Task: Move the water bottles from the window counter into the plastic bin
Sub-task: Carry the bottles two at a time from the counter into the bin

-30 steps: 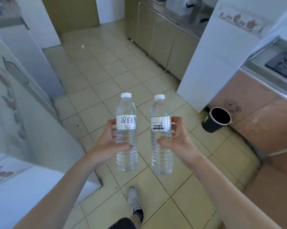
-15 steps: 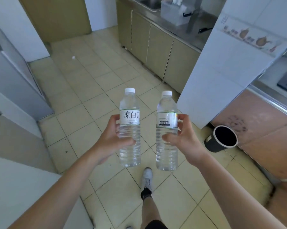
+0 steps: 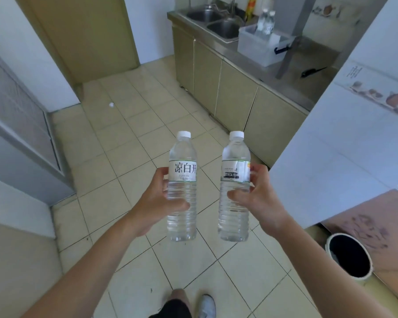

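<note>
Bin nearer — fingers wrap bottles (upright).

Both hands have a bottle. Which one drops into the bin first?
Right, probably. The right hand and its bottle are on the same side as the plastic bin on the counter ahead; the left hand is farther across.

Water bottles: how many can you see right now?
4. One in the left hand, one in the right hand, two standing in the plastic bin by the sink; more may be hidden.
</note>
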